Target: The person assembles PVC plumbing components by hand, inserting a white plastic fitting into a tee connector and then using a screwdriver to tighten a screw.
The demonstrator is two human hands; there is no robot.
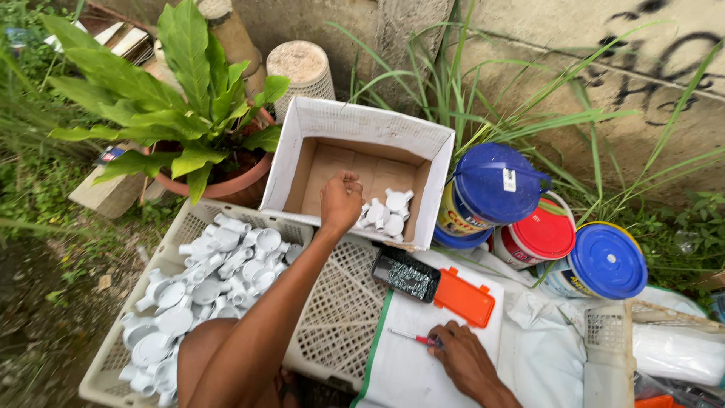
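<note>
My left hand (341,200) reaches over a white cardboard box (361,127), its fingers curled downward; the palm is hidden, so whether it holds anything is unclear. Several white round plastic pipe fittings (387,211) lie in the box's right corner, just beside that hand. Below my left arm, a white plastic crate (336,310) holds many more of the same fittings (200,279). My right hand (467,361) rests on a white board (408,370), with its fingers on the red handle of a small screwdriver (414,337).
A small black tray of screws (408,276) with an orange lid (464,298) lies on the board. Three buckets, two blue-lidded (495,181) (606,259) and one red-lidded (544,233), stand on the right. A potted plant (185,113), tall grass and a concrete wall (619,68) stand behind.
</note>
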